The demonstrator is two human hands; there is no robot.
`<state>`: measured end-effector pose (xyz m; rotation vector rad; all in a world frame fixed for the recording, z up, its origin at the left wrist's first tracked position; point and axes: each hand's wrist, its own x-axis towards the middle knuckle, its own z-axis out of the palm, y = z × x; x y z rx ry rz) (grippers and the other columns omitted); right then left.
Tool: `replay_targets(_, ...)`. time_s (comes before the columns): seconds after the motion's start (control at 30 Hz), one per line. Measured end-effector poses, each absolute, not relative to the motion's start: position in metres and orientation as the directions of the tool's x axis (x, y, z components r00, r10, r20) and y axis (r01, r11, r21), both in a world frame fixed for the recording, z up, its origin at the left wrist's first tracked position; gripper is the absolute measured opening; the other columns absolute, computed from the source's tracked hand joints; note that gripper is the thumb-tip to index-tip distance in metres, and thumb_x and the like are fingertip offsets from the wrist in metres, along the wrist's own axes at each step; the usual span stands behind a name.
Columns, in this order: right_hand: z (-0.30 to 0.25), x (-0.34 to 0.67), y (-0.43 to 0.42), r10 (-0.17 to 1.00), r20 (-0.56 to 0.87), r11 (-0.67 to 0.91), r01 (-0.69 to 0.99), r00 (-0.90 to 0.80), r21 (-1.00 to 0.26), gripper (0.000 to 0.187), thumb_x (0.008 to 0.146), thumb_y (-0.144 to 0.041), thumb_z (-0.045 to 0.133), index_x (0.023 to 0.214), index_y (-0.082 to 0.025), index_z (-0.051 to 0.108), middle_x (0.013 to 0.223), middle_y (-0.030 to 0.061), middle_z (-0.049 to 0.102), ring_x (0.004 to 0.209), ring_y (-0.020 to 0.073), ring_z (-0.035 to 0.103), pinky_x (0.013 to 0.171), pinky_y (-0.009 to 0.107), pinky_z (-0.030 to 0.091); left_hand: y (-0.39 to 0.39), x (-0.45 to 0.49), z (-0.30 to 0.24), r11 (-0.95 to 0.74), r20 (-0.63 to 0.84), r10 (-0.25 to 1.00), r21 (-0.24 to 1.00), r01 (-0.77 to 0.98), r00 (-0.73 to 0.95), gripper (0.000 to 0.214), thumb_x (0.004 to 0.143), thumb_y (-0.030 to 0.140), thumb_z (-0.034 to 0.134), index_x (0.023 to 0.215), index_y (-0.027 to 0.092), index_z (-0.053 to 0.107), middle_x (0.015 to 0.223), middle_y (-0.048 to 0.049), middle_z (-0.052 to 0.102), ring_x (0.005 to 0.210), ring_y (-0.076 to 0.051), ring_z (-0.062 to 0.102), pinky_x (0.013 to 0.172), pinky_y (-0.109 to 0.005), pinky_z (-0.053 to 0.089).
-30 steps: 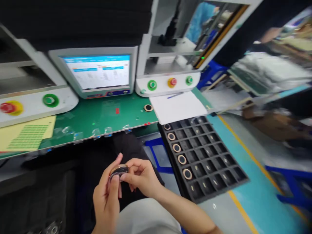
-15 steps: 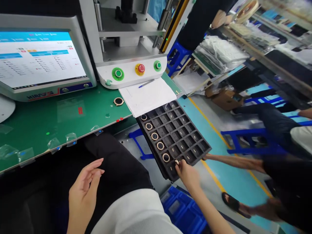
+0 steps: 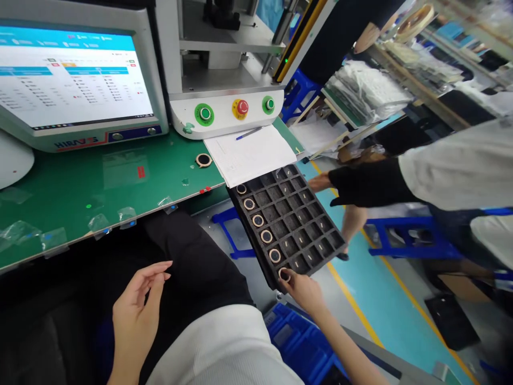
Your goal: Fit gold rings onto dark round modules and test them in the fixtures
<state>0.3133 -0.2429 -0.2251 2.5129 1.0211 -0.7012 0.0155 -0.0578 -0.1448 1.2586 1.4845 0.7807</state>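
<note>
My right hand (image 3: pixel 302 289) reaches to the near corner of a black compartment tray (image 3: pixel 308 224) and its fingertips pinch a copper ring (image 3: pixel 284 274) sitting in the nearest slot. Several more copper rings (image 3: pixel 258 220) fill the tray's left column. My left hand (image 3: pixel 138 310) hovers over my lap with fingers apart and holds nothing. One loose ring (image 3: pixel 203 159) lies on the green bench (image 3: pixel 80 192).
A monitor (image 3: pixel 76 80) and a press with green and red buttons (image 3: pixel 236 109) stand at the back of the bench. A paper sheet with a pen (image 3: pixel 250 152) lies by the tray. Another person's dark sleeve (image 3: pixel 368 184) reaches in from the right. Blue bins (image 3: pixel 296 337) sit below.
My hands held a ring together over my lap; then the right hand carried it to the tray's near corner while the left hand opened. Another person's arm came in at right.
</note>
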Motion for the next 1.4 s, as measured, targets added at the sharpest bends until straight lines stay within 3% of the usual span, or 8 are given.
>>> replay_targets(0.1,-0.204,0.328,-0.222,0.645,-0.471,-0.655,0.753,0.602,0.066,0.015,0.084,-0.029,0.067,0.092,-0.016,0.069,0.069,0.0022,0.068,0.063,0.0172,0.066,0.057,0.027,0.048,-0.060,0.009,-0.152,0.276,-0.299,0.954,0.913,0.299,0.033,0.026,0.081,0.043,0.063,0.089,0.019,0.069,0.102,-0.0056,0.071,0.086,-0.019,0.065,0.087,-0.033,0.052)
replay_targets(0.23,-0.177,0.328,-0.150,0.819,-0.158,-0.568,0.818,0.552,-0.089,0.030,0.088,-0.029,0.052,0.113,-0.018,0.064,0.093,0.0108,0.073,0.085,0.0256,0.069,0.061,0.030,0.045,-0.062,-0.001,-0.154,0.245,-0.273,0.961,0.914,0.323,0.043,0.027,0.081,0.043,0.062,0.088,0.019,0.070,0.101,-0.0073,0.073,0.084,-0.020,0.067,0.080,-0.032,0.055)
replay_targets(0.47,-0.167,0.295,0.013,0.929,0.211,-0.184,0.875,0.304,-0.448,0.028,0.087,-0.029,0.046,0.108,-0.017,0.061,0.092,0.0078,0.072,0.077,0.0195,0.068,0.070,0.029,0.048,-0.081,-0.029,-0.142,0.222,-0.200,0.975,0.920,0.323,-0.098,0.028,0.082,0.043,0.060,0.086,0.018,0.072,0.094,-0.0083,0.074,0.081,-0.022,0.069,0.057,-0.025,0.054)
replay_targets(0.73,-0.177,0.273,0.090,0.911,0.229,-0.155,0.800,0.343,-0.579,0.032,0.087,-0.031,0.055,0.114,-0.013,0.055,0.096,0.0077,0.065,0.086,0.0204,0.063,0.079,0.036,0.048,-0.099,-0.047,-0.152,0.315,-0.263,0.943,0.904,0.288,-0.205,0.033,0.082,0.049,0.059,0.087,0.019,0.073,0.093,-0.0091,0.074,0.084,-0.025,0.069,0.060,-0.028,0.055)
replay_targets(0.87,-0.178,0.260,0.101,0.895,0.173,-0.220,0.744,0.411,-0.631,0.043,0.084,-0.037,0.064,0.119,-0.014,0.053,0.115,0.0104,0.059,0.101,0.0234,0.058,0.087,0.042,0.047,-0.094,-0.045,-0.150,0.293,-0.268,0.956,0.899,0.325,-0.120,0.031,0.081,0.048,0.061,0.084,0.020,0.074,0.086,-0.0085,0.073,0.082,-0.025,0.069,0.057,-0.027,0.054)
replay_targets(1.07,-0.161,0.244,0.102,0.899,0.100,-0.178,0.563,0.427,-0.807,0.049,0.078,-0.037,0.069,0.117,-0.014,0.052,0.113,0.0127,0.058,0.099,0.0259,0.060,0.090,0.049,0.046,-0.084,-0.038,-0.142,0.239,-0.237,0.970,0.909,0.341,-0.048,0.028,0.081,0.044,0.060,0.083,0.020,0.074,0.085,-0.0081,0.073,0.080,-0.024,0.066,0.070,-0.031,0.053)
replay_targets(1.23,-0.135,0.190,0.034,0.979,0.093,0.048,0.237,0.182,-0.970,0.059,0.070,-0.052,0.068,0.115,-0.021,0.043,0.101,0.0087,0.064,0.082,0.0208,0.068,0.078,0.040,0.055,-0.074,-0.014,-0.124,0.411,-0.396,0.907,0.906,-0.098,0.140,0.025,0.075,0.041,0.069,0.074,0.016,0.072,0.079,-0.0096,0.073,0.073,-0.019,0.064,0.067,-0.027,0.049)
replay_targets(1.4,-0.115,0.133,-0.051,0.981,0.174,0.183,-0.127,0.081,-0.975,0.048,0.076,-0.032,0.072,0.115,-0.027,0.046,0.109,0.0083,0.064,0.094,0.0199,0.068,0.082,0.036,0.056,-0.064,0.010,-0.106,0.540,-0.399,0.840,0.552,-0.636,0.367,0.037,0.069,0.045,0.076,0.088,0.014,0.074,0.084,-0.0111,0.072,0.078,-0.020,0.065,0.071,-0.029,0.050)
